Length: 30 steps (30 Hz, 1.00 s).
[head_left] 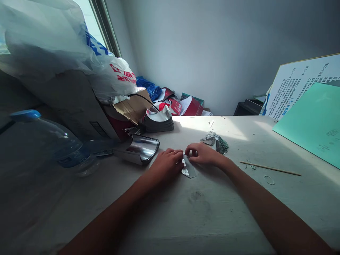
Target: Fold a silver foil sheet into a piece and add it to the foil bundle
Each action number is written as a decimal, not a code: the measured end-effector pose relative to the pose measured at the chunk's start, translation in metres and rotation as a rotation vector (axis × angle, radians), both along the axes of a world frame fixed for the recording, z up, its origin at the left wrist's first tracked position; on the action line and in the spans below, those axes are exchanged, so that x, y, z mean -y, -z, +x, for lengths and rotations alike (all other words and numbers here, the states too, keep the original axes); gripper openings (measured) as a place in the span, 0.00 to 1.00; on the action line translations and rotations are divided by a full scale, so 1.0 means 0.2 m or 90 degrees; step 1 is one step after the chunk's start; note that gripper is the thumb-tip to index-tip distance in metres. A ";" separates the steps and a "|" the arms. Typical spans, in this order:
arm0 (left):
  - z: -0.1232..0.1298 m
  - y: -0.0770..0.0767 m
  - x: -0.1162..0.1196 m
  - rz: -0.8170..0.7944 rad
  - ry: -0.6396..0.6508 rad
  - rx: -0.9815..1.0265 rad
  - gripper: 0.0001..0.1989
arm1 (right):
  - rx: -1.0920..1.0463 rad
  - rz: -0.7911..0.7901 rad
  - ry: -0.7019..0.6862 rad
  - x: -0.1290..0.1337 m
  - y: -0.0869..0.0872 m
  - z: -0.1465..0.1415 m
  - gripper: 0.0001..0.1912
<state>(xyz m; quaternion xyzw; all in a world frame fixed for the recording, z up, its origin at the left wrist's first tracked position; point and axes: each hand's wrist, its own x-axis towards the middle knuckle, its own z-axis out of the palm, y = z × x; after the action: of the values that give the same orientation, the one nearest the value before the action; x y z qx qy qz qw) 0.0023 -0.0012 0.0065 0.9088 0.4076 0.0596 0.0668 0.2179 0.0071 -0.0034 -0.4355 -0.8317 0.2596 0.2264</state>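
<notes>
Folded strip of shiny silver foil (189,169), flat on the scuffed white table (212,219), directly below and between the two grips, its narrow upper end under the fingertips and its lower point sticking out toward the body. Left grip (166,166) just to the strip's left, fingers curled over its upper end. Right grip (203,154) just to the strip's right, fingers bent inward. Both grips close together, nearly touching; clamped on the strip or only resting on it, impossible to tell behind the fingers.

Just beyond the right grip, a fan of narrow silver and green strips (215,142), resting on the table. Just beyond the left grip, a curved piece of shiny metal (138,150), hollow side facing the strip. Farther left of it, a clear plastic bottle (53,141) with a blue cap, on its side.

Well to the right of the right grip, a thin wooden stick (271,168) and a thin ring (269,180), both on the table. Farther right, a green sheet of card (310,124), with a printed white board (297,88) leaning behind it. Far beyond the left grip, a cardboard box (66,102) under white plastic bags (114,79).
</notes>
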 end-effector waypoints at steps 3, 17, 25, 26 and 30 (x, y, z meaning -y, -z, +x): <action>-0.02 0.01 -0.02 0.022 -0.001 0.010 0.06 | 0.036 -0.004 -0.066 0.01 -0.01 0.00 0.14; -0.05 0.01 -0.03 0.020 0.015 0.035 0.05 | 0.079 -0.024 -0.121 0.06 -0.06 0.01 0.24; -0.06 0.01 -0.06 0.010 0.013 0.045 0.05 | 0.131 0.121 -0.114 0.08 -0.07 -0.04 0.19; -0.06 0.01 -0.06 0.008 0.013 0.047 0.05 | 0.127 0.126 -0.115 0.08 -0.06 -0.05 0.18; -0.06 0.00 -0.06 -0.006 -0.001 0.048 0.06 | 0.087 0.114 -0.139 0.08 -0.05 -0.04 0.13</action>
<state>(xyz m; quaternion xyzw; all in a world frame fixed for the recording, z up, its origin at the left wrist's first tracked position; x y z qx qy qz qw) -0.0105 0.0112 0.0060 0.9052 0.4058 0.0918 0.0861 0.2089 -0.0080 0.0058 -0.3375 -0.9072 0.1775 0.1776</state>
